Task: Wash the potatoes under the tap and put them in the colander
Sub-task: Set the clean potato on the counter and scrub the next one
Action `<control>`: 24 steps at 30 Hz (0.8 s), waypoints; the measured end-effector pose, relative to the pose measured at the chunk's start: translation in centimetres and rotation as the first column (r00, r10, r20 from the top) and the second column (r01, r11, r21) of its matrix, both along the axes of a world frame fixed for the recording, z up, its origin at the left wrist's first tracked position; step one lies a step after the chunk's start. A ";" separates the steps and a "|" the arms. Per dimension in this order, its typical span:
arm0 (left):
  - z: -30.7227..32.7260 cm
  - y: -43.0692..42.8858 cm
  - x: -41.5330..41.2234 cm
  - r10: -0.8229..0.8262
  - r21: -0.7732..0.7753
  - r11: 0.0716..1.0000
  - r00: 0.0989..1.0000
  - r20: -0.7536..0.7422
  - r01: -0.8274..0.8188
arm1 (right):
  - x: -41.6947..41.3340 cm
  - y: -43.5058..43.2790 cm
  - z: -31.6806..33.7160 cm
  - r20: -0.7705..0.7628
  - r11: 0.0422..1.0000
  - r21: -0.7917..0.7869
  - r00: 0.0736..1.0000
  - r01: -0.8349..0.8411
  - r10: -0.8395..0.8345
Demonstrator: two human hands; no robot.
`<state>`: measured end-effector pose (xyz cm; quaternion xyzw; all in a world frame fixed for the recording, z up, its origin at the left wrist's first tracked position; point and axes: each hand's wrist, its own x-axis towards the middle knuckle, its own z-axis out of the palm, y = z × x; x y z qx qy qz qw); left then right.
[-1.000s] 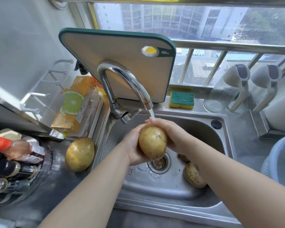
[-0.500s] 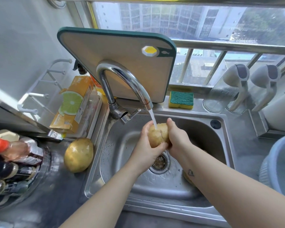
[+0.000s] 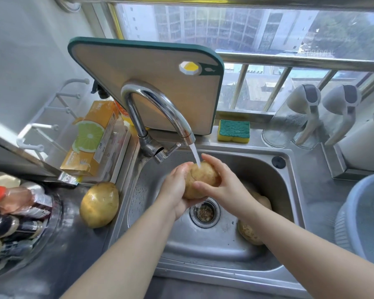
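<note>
On the floor of the sink [image 3: 203, 275], at its near right, a dirty potato [image 3: 249, 233] lies partly under the right forearm. Above the sink's drain, the left hand [image 3: 175, 190] and right hand [image 3: 222, 186] both curl round a wet potato [image 3: 201, 175] under the tap [image 3: 136, 117], whose water is running. A large potato [image 3: 99, 205] rests left of the sink, and the blue colander [image 3: 358, 212] stands right of it. A sponge [image 3: 233, 131] sits behind the sink.

Tan potato [image 3: 202, 176], green-rimmed beige cutting board [image 3: 138, 83], green-and-yellow sponge [image 3: 233, 131], pale blue colander [image 3: 363, 214], silver tap [image 3: 160, 111]
</note>
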<state>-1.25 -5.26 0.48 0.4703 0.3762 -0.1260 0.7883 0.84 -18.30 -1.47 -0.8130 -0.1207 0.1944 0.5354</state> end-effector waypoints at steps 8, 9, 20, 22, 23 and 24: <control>0.2 -0.2 -0.9 -0.052 0.138 0.989 0.999 0.015 0.049 | 0.1 1.3 0.0 -0.144 0.987 0.076 0.981 0.140 -0.128; 0.3 -0.5 -1.1 -0.048 0.157 0.987 0.998 0.040 0.041 | 0.1 1.7 0.2 -0.139 0.976 0.084 0.973 0.198 -0.186; -1.3 -1.0 -3.0 -0.323 0.529 0.840 0.894 0.311 0.119 | 0.3 2.7 1.8 -0.578 0.801 0.064 0.677 0.595 -0.457; -1.5 -1.0 -2.8 -0.300 0.515 0.852 0.891 0.341 0.090 | -0.2 2.5 2.4 -0.712 0.759 0.047 0.554 0.650 -0.431; -1.6 -1.1 -2.6 -0.289 0.504 0.860 0.888 0.359 0.076 | -0.5 2.3 2.3 -0.733 0.765 0.060 0.548 0.642 -0.403; -1.6 -1.1 -2.5 -0.274 0.494 0.867 0.887 0.371 0.061 | -0.8 2.1 2.0 -0.730 0.787 0.087 0.577 0.611 -0.367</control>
